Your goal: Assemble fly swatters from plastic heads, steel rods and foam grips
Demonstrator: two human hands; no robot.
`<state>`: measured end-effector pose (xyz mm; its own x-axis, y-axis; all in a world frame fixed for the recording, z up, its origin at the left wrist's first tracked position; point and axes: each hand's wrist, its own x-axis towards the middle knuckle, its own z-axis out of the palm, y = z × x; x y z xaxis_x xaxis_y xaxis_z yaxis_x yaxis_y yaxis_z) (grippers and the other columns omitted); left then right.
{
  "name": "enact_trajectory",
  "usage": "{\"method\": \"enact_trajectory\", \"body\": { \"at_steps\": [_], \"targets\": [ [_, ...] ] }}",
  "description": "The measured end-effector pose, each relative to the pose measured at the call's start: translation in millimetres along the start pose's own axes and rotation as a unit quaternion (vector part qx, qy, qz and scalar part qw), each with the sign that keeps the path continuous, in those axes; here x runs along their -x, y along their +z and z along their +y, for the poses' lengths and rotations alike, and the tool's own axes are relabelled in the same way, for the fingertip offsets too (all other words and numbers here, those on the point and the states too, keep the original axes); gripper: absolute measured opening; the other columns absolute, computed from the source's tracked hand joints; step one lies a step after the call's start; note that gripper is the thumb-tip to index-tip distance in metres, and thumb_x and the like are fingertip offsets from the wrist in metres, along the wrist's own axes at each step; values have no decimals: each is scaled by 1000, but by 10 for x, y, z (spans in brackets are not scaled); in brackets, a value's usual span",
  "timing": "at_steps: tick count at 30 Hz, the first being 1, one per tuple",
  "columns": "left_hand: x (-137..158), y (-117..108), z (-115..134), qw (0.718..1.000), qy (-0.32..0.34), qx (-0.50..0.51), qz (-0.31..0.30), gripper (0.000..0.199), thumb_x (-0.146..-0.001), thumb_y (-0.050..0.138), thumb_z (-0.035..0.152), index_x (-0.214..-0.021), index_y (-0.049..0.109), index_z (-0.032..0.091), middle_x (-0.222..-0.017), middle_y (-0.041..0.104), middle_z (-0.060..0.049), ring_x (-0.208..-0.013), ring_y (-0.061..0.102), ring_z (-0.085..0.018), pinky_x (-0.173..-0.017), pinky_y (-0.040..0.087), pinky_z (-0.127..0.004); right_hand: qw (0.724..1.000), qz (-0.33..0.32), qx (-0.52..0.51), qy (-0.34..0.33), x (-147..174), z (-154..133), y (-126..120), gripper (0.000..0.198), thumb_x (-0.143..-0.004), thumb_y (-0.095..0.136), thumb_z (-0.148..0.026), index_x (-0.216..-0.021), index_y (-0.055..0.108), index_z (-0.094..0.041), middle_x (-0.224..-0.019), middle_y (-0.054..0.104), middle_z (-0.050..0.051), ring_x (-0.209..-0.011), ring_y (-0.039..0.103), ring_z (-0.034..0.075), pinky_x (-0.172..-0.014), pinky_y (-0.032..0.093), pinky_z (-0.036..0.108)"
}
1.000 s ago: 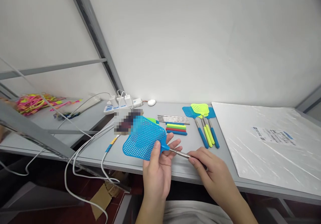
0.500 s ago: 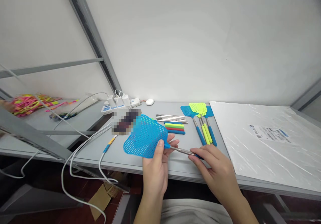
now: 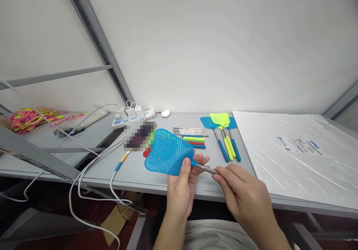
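Note:
A blue fly swatter (image 3: pixel 167 153) with a perforated head is held tilted above the front of the table, its head toward the left. My left hand (image 3: pixel 183 183) grips it at the neck, thumb on top and the other fingers beneath. My right hand (image 3: pixel 244 190) is closed around the far end of its metal rod; the handle end is hidden in my fingers. Behind my hands lie several metal rods (image 3: pixel 190 131) and a row of coloured handle sleeves (image 3: pixel 194 140). Right of these rests a group of blue and yellow fly swatters (image 3: pixel 226 138), heads away from me.
A large plastic-wrapped board (image 3: pixel 293 160) covers the right side of the table. At the left are a power strip (image 3: pixel 123 121) with plugs, a blurred-out object (image 3: pixel 140 136), white cables (image 3: pixel 92 162) and a metal frame post (image 3: pixel 97 37). A white mouse-like object (image 3: pixel 166 113) lies by the wall.
Both hands and the swatter have shifted slightly right. My right hand has turned, and its fingers now hide the blue end seen before. A red piece shows left of the swatter head.

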<state>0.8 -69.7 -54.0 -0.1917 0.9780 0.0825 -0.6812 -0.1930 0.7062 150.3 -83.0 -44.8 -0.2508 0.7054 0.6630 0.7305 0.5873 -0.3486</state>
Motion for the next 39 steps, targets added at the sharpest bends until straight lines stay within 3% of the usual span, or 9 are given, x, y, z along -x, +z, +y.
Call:
{"method": "enact_trajectory", "body": {
  "at_steps": [7,14,17,20,25,28,31,36,39],
  "targets": [
    [52,4,-7,1000,1,7,-4,29,-87,66,36,-112,67,21,-88,73,-5,-92,72,-27,-81,58,-46,992,-62,-79,82,40,-87,-28,23,-98,44,-32,-90,65,-23,-66,56,0,-56,53,14,-52,36,27],
    [5,-30,-18,999,-30,-22,34,32,-86,69,34,-114,65,19,-94,74,-6,-86,73,-26,-81,57,-41,940,-213,-199,175,-136,-28,-67,36,-99,39,-42,-81,64,-25,-79,68,1,-70,61,17,-64,44,28],
    [-20,-23,-25,996,-53,-4,65,34,-83,72,33,-113,65,19,-102,74,-8,-83,74,-25,-83,57,-41,942,-204,-196,183,-164,56,-112,27,-96,48,-45,-92,68,-27,-87,71,0,-77,64,17,-68,47,28],
    [-38,-17,-41,992,-38,11,118,41,-82,73,32,-120,63,21,-111,72,-10,-89,73,-24,-86,56,-40,966,-170,-94,170,-115,162,-86,23,-92,55,-44,-96,67,-26,-89,70,2,-74,63,19,-65,46,30],
    [-24,8,-90,987,-14,39,157,39,-85,69,33,-122,63,21,-124,67,-12,-105,68,-27,-93,53,-41,991,-113,41,49,-16,252,52,19,-97,48,-31,-100,65,-23,-86,66,4,-75,58,21,-72,42,35],
    [20,37,-132,989,-34,55,135,34,-89,64,41,-115,66,18,-124,67,-14,-110,66,-28,-96,52,-43,993,-97,59,12,-18,209,61,19,-98,47,-32,-104,63,-22,-83,64,4,-70,56,20,-68,40,33],
    [81,61,-179,994,-55,43,79,35,-91,59,44,-109,68,15,-118,69,-16,-107,67,-28,-96,50,-43,989,-141,54,11,-41,148,0,22,-98,45,-37,-96,62,-24,-77,62,3,-65,57,19,-59,36,30],
    [160,65,-215,999,-48,13,13,32,-94,54,43,-104,68,16,-101,74,-12,-102,69,-26,-93,50,-42,971,-222,-13,84,-76,111,-141,29,-100,39,-42,-80,52,-25,-70,60,-1,-61,56,17,-53,31,29],
    [162,43,-209,1000,-25,0,-6,29,-94,54,41,-100,69,16,-98,74,-10,-102,68,-26,-95,48,-43,943,-286,-112,132,-125,115,-200,38,-100,35,-48,-73,46,-24,-64,57,-2,-58,52,15,-53,32,27]
  ]
}}
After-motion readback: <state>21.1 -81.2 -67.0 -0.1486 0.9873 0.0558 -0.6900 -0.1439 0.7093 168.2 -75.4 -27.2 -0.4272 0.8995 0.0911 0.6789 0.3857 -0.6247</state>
